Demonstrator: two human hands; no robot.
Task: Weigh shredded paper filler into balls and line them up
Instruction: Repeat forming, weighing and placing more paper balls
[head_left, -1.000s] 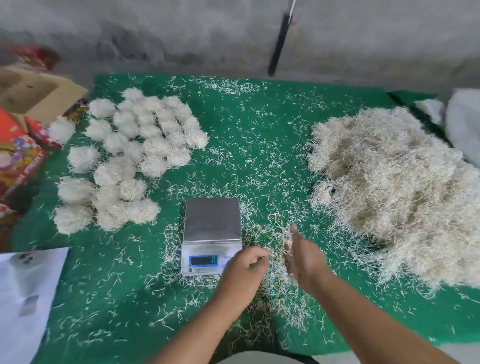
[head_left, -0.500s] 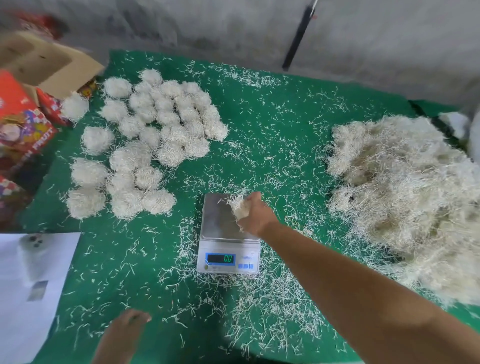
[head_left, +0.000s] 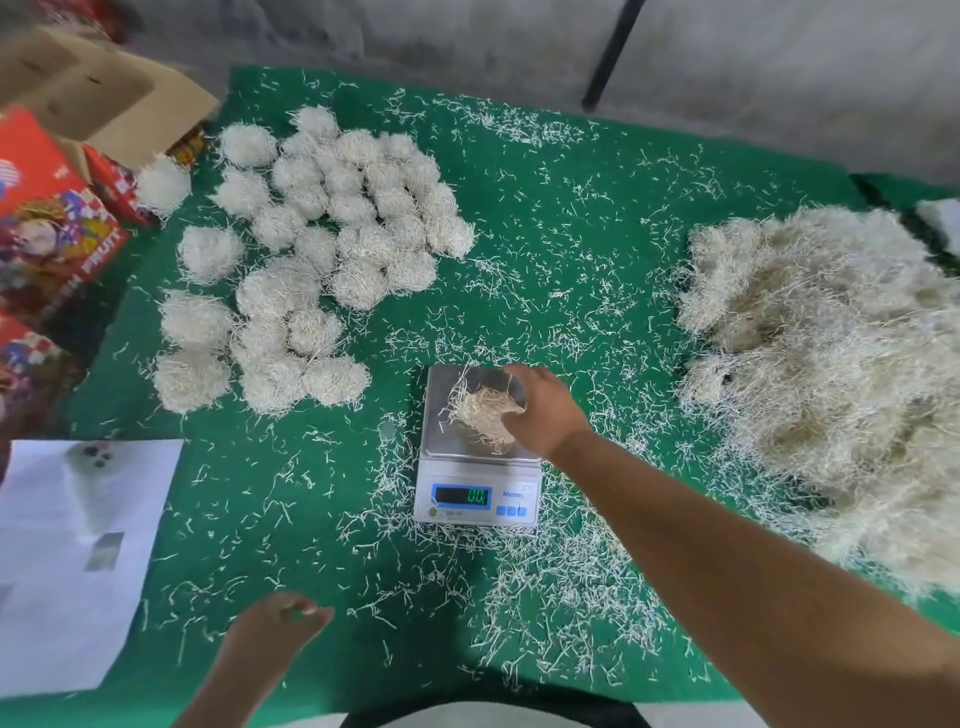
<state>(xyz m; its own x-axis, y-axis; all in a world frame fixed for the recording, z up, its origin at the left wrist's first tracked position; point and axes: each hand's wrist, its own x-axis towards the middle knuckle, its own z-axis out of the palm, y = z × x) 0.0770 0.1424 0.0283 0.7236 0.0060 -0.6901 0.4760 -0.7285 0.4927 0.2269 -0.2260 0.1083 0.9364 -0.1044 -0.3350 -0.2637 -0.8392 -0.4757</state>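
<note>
Shredded paper clump: a small, pale, scruffy wad of thin paper strips (head_left: 485, 415) sits at the silver top of the little white kitchen scale (head_left: 478, 447), near the middle of the table.
Right hand: the right hand (head_left: 545, 410) reaches over the scale with its fingers curled round the wad, so it looks to be holding it; I cannot tell if the wad rests on the plate yet.
Left hand: the left hand (head_left: 278, 631) hangs low near the front edge, fingers loosely bent, holding nothing.
Done so far: lots of fluffy white paper balls (head_left: 311, 260) already lie close together in rough rows at the back left of the green felt table cover (head_left: 571, 234).
Still to do: a big messy heap of loose paper strips (head_left: 831, 374) waits on the right, so I think many more balls are left to make.
Scale screen: green numbers that look like "0.0" (head_left: 478, 496).
Scale name: blue letters, maybe "Meilen", a bit blurry.
Bright red box (head_left: 57, 244): white letters look like "FRUIT"; the other words are too fuzzy to read.
White paper sheet (head_left: 72, 551): no words I can read.
</note>
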